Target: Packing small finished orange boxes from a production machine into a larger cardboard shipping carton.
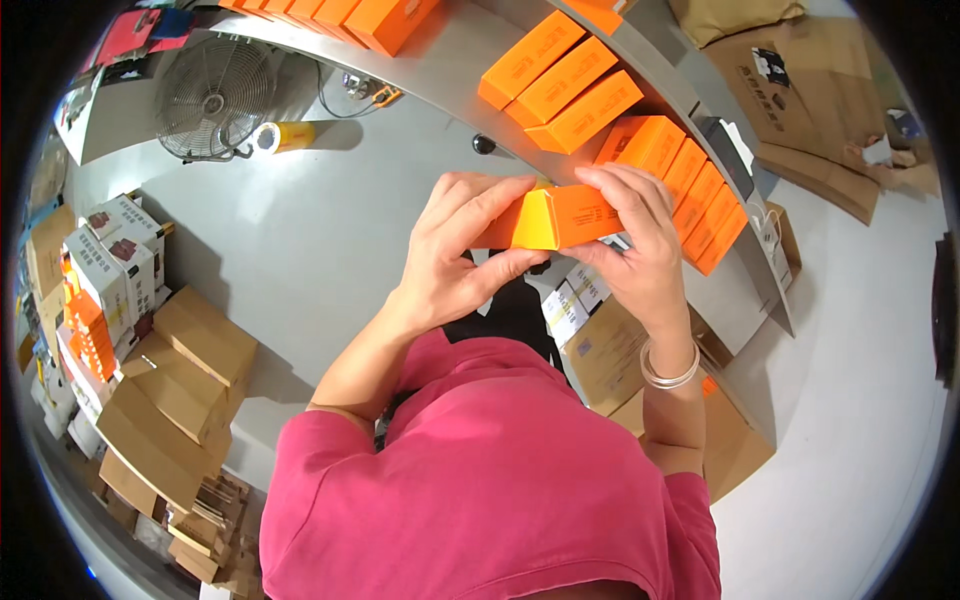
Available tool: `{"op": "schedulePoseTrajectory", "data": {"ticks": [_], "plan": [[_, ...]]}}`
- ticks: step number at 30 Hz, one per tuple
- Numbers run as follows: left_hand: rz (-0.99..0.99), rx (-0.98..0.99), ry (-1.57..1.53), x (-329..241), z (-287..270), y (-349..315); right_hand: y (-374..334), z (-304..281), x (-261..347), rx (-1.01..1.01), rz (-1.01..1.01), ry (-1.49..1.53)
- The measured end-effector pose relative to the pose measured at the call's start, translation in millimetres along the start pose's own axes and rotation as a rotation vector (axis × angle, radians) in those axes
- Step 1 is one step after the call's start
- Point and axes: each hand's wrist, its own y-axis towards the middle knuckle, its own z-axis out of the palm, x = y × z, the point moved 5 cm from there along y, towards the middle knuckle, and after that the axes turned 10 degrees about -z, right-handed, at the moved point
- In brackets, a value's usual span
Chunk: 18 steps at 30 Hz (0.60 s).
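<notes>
Both hands grip a small orange cardboard box (585, 216) in front of my chest, with a bright yellow part (536, 222) showing at its middle. My left hand (455, 240) closes on the box's left portion, fingers over the top and thumb underneath, hiding much of that side. On the other side my right hand (640, 235) pinches the orange panel between its fingers and thumb. A silver bangle circles the right wrist. Whether the yellow part is a separate piece or an inner face, I cannot tell.
Orange boxes (562, 88) stand in rows on a grey table (450, 62) ahead and to the right. At left are cartons (205, 335) and white printed boxes (118, 250). A floor fan (213, 103) and tape roll (284, 137) are far left. Brown cardboard (810, 110) lies far right.
</notes>
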Motion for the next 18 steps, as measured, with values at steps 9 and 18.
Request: {"op": "schedulePoseTrajectory", "data": {"ticks": [9, 18], "plan": [[0.191, -0.090, 0.066, -16.2, -8.7, -5.5, 4.6, -4.6, 6.9, -0.047, 0.020, 0.113], [0.291, -0.126, 0.069, -13.5, -1.8, -8.3, 9.6, -22.6, 26.0, -0.068, -0.102, -0.152]]}}
